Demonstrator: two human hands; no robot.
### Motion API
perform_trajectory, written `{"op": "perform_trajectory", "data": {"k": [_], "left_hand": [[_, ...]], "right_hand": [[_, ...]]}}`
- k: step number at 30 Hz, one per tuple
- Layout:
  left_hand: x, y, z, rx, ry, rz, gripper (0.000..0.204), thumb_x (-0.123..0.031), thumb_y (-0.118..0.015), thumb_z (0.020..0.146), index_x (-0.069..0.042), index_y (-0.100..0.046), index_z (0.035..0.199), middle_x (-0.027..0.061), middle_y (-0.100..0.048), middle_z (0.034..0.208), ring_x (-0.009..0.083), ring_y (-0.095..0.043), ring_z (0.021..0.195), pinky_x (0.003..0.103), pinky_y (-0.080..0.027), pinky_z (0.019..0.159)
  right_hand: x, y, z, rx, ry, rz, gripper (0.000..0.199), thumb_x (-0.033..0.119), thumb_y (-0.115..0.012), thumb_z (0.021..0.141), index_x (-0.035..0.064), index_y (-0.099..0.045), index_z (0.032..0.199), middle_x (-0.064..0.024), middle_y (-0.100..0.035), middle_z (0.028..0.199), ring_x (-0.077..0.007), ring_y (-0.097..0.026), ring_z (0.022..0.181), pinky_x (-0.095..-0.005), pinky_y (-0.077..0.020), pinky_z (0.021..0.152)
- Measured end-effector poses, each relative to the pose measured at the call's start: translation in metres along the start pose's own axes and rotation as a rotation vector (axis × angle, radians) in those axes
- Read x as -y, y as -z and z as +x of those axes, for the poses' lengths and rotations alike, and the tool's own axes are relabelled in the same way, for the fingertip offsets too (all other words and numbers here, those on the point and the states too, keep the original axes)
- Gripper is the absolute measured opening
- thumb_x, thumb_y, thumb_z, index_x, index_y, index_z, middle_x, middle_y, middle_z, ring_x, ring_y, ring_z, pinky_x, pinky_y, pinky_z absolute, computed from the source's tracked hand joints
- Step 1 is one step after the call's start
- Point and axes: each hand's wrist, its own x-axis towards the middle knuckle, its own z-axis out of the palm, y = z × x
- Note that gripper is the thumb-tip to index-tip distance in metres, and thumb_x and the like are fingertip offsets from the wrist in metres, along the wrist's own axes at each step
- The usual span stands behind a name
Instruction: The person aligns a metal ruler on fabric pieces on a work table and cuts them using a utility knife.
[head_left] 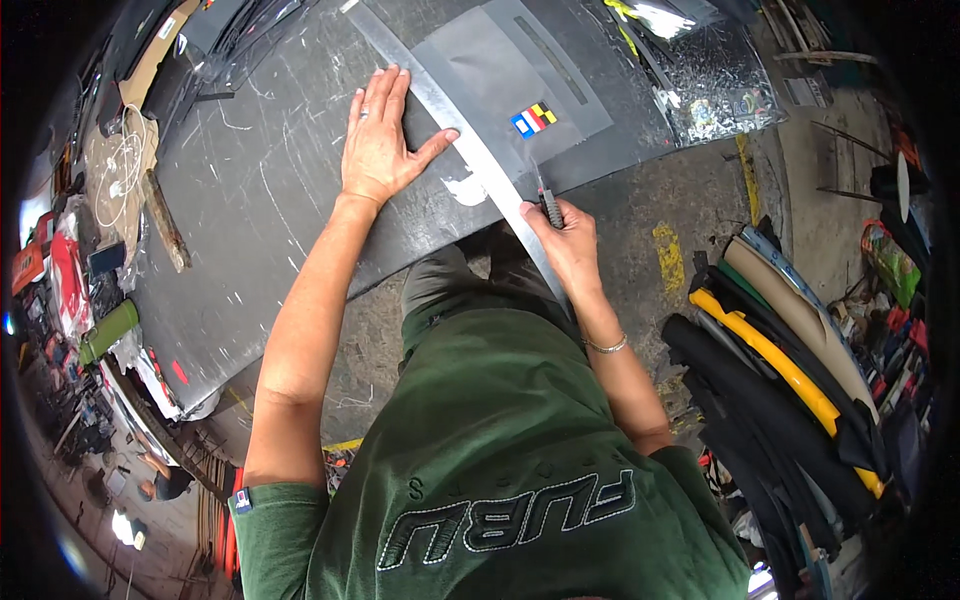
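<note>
- Left of the long silver metal ruler [468,145], a rough brown wooden stick [165,220] lies on the dark grey, scratched table [240,225].
- Just left of the ruler, the left hand [383,150] lies flat on the table, its fingers spread and grasping nothing; the thumb reaches onto the ruler.
- The ruler's long axis slants from the far left to the near right, its near end overhanging the table edge. The left hand is beside its far part, the right hand [570,245] at its near part.
- Against the ruler's right side lies a smooth grey sheet [475,75] bearing a small multicoloured rectangular patch [533,120]; whether it runs underneath the ruler, I cannot tell.
- Just right of the ruler, the right hand's fingers are closed around a grey-and-red slim cutter [550,208], which points away from the body toward the sheet's near edge.
- Well right of the ruler, beyond the table, stand black and yellow rolls [785,370].
</note>
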Motion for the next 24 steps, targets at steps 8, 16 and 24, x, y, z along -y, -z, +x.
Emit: {"op": "perform_trajectory", "data": {"k": [8,16,24], "left_hand": [[-0.003,0.001,0.000,-0.026,-0.010,0.016,0.103,-0.071,-0.073,0.078,0.000,-0.047,0.148,0.0174,-0.043,0.156,0.0340,-0.034,0.150,0.053,-0.023,0.125],[0.000,0.000,0.000,-0.023,-0.009,0.015,0.104,-0.072,-0.073,0.077,0.000,-0.048,0.147,0.0169,-0.044,0.156,0.0337,-0.036,0.149,0.052,-0.023,0.125],[-0.001,-0.001,0.000,-0.032,-0.003,-0.001,0.106,-0.074,-0.073,0.076,-0.001,-0.048,0.147,0.0170,-0.044,0.156,0.0333,-0.035,0.149,0.052,-0.023,0.125]], "right_hand": [[-0.001,0.002,0.002,0.001,-0.036,0.011,0.035,0.031,-0.079,0.088,-0.0007,-0.067,0.077,0.0051,-0.051,0.062,-0.0046,-0.044,0.062,-0.0281,-0.0382,0.055],[0.011,0.003,0.001,0.008,-0.064,-0.028,0.041,0.032,-0.080,0.088,0.0013,-0.061,0.069,0.0077,-0.046,0.060,-0.0044,-0.038,0.060,-0.0281,-0.0321,0.053],[0.008,0.004,0.006,0.027,-0.057,-0.078,0.039,0.032,-0.079,0.088,-0.0035,-0.066,0.077,0.0014,-0.049,0.058,-0.0071,-0.043,0.059,-0.0316,-0.0374,0.053]]}}
